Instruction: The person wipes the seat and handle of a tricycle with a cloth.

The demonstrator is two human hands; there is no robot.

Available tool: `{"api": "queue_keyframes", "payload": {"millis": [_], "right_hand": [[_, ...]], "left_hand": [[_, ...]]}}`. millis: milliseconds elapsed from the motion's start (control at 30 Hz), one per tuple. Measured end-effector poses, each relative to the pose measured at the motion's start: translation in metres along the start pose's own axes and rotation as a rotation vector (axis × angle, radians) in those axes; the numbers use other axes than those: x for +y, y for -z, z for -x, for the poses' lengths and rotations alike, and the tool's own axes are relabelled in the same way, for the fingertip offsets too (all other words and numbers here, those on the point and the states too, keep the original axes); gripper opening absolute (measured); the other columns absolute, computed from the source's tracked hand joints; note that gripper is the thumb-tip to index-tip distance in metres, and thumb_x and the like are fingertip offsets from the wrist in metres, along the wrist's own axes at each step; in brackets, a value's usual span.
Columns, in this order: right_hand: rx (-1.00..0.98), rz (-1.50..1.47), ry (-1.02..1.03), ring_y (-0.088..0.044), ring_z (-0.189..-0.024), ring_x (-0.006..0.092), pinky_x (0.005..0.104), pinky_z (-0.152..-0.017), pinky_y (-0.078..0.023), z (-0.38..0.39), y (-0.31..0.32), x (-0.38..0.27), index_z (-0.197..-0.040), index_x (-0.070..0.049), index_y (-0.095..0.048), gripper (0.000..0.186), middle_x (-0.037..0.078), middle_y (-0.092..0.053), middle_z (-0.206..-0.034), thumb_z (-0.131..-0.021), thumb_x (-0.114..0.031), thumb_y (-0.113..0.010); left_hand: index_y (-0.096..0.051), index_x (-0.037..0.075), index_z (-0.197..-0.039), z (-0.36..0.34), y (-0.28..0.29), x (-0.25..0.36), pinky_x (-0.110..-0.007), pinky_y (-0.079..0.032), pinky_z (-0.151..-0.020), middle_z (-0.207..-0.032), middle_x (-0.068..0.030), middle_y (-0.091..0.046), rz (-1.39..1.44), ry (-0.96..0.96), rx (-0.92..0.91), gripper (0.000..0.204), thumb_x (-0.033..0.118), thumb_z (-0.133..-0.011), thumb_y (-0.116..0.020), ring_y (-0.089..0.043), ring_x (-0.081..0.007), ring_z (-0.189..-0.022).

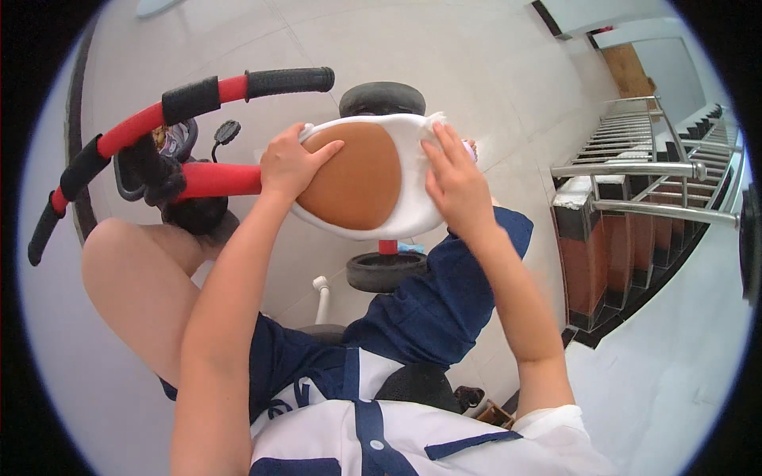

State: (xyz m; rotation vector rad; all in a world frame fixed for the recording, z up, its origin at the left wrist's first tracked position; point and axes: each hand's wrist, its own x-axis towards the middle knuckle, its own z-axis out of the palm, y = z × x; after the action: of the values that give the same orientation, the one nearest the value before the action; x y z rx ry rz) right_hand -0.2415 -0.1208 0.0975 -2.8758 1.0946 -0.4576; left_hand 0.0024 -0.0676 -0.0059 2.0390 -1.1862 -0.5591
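A child's tricycle has a red frame [218, 181], black-gripped handlebars [289, 79] and a white seat [418, 182] with an orange-brown pad [353, 178]. My left hand [298, 159] holds the seat's front edge, thumb lying on the pad. My right hand [456, 178] holds a white wipe or cloth [436, 120] against the back end of the seat, fingers close together over it. Black rear wheels [387, 271] show above and below the seat. A small black pedal [227, 132] sticks out near the handlebar.
My bent legs frame the tricycle. At the right, steel railings [635, 170] border stairs [603, 262] going down. A wooden door [623, 71] is at the far upper right. A white pipe-like piece [323, 297] and a small blue object [412, 247] are on the tiled floor [492, 71] beneath.
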Motion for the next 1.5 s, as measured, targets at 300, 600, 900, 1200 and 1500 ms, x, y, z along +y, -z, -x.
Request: {"api": "queue_keyframes", "payload": {"millis": [300,600,900,1200,1500], "right_hand": [[-0.299,0.18,0.206,-0.048,-0.128,0.0272,0.0416,-0.113,-0.032,0.085,0.003,-0.062,-0.12,0.004,-0.06,0.041,0.017,-0.057,-0.129,-0.086,-0.019,-0.06],[-0.173,0.243,0.29,-0.06,-0.112,0.0191,0.0466,-0.114,-0.031,0.037,0.006,-0.017,-0.094,-0.002,-0.069,0.022,0.008,-0.068,-0.106,-0.079,-0.013,-0.06],[-0.185,0.392,0.292,-0.051,-0.124,0.0188,0.0458,-0.119,-0.02,-0.003,0.003,0.0,-0.101,-0.003,-0.07,0.031,0.007,-0.066,-0.114,-0.084,-0.028,-0.064],[-0.275,0.512,0.261,-0.058,-0.117,0.0317,0.0414,-0.117,-0.028,0.059,-0.019,-0.064,-0.108,0.013,-0.064,0.039,0.026,-0.064,-0.113,-0.084,-0.016,-0.054],[-0.247,-0.071,0.209,-0.064,-0.106,0.0336,0.0428,-0.107,-0.042,0.078,-0.034,-0.091,-0.101,0.007,-0.066,0.028,0.022,-0.067,-0.104,-0.077,-0.006,-0.057]], "left_hand": [[-0.067,0.0,-0.108,-0.001,0.002,0.003,-0.042,-0.055,-0.08,-0.095,-0.0171,-0.071,-0.006,-0.011,-0.029,0.073,0.061,-0.069,-0.075,-0.069,-0.0324,-0.088],[-0.067,0.0,-0.109,-0.002,-0.001,0.004,-0.042,-0.054,-0.082,-0.098,-0.0184,-0.07,-0.015,-0.036,0.004,0.073,0.06,-0.069,-0.076,-0.068,-0.0326,-0.091],[-0.066,-0.001,-0.11,-0.001,0.0,0.004,-0.042,-0.054,-0.081,-0.097,-0.0185,-0.07,-0.01,-0.006,-0.018,0.075,0.061,-0.069,-0.076,-0.068,-0.0328,-0.09],[-0.067,-0.002,-0.108,0.0,0.0,0.01,-0.042,-0.055,-0.08,-0.094,-0.0186,-0.07,-0.003,-0.036,0.015,0.074,0.06,-0.068,-0.076,-0.069,-0.0329,-0.089],[-0.066,0.001,-0.114,-0.001,-0.002,0.001,-0.041,-0.054,-0.084,-0.101,-0.0185,-0.07,0.004,-0.018,0.001,0.075,0.06,-0.068,-0.076,-0.069,-0.032,-0.093]]}}
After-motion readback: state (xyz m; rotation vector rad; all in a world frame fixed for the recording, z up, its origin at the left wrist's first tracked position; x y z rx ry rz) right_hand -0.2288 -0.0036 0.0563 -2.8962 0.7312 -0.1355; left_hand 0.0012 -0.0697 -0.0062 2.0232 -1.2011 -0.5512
